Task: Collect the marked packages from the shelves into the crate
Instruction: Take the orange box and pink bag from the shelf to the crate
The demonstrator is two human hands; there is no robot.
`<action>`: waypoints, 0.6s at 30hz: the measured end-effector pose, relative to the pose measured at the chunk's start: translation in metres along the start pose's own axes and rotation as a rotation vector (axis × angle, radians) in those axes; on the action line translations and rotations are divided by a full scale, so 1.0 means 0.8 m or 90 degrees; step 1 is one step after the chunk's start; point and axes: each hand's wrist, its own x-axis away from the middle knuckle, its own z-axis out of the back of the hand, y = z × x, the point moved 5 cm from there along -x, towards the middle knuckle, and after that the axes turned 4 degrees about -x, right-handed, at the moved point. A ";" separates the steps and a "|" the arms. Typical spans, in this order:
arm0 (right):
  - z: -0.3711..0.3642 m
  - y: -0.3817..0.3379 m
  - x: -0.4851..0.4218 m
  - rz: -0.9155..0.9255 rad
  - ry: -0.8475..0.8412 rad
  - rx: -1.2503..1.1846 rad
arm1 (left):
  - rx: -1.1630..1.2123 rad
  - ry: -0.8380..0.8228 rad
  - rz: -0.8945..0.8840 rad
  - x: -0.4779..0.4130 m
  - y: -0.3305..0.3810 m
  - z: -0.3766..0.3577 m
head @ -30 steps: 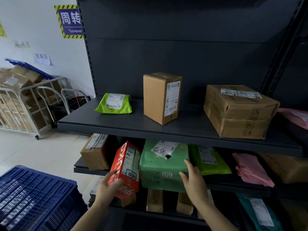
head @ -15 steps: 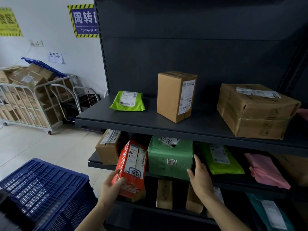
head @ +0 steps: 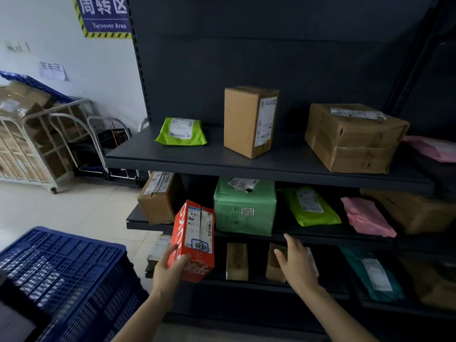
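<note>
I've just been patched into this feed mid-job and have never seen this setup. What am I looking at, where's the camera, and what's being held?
There is no machine here: a person works with two bare hands. The single picture comes from a wide-angle camera worn on their head, looking forward and down at dark metal shelves. The left hand grips a red cardboard carton with a handwritten white sticker, held in front of the middle shelf. The right hand is open and holds nothing. On the top shelf lie a lime-green plastic mailer, an upright brown cardboard box and a larger taped brown box. The blue plastic lattice crate, lower left, is where marked packages go.
</note>
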 end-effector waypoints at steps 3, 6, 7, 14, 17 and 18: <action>0.006 -0.001 0.009 0.016 0.005 -0.007 | 0.004 0.001 0.000 0.012 0.003 0.002; 0.018 0.001 0.017 0.032 -0.002 -0.022 | 0.000 0.008 -0.012 0.030 0.006 -0.002; 0.022 0.002 0.021 0.038 -0.005 -0.032 | -0.002 0.009 -0.018 0.037 0.008 -0.006; 0.080 0.050 0.060 0.056 -0.026 -0.058 | 0.029 0.008 -0.028 0.109 0.005 -0.066; 0.111 0.089 0.080 0.051 -0.029 -0.063 | 0.017 -0.005 -0.035 0.148 -0.006 -0.106; 0.121 0.103 0.086 0.052 -0.029 -0.062 | 0.012 -0.008 -0.033 0.161 -0.011 -0.121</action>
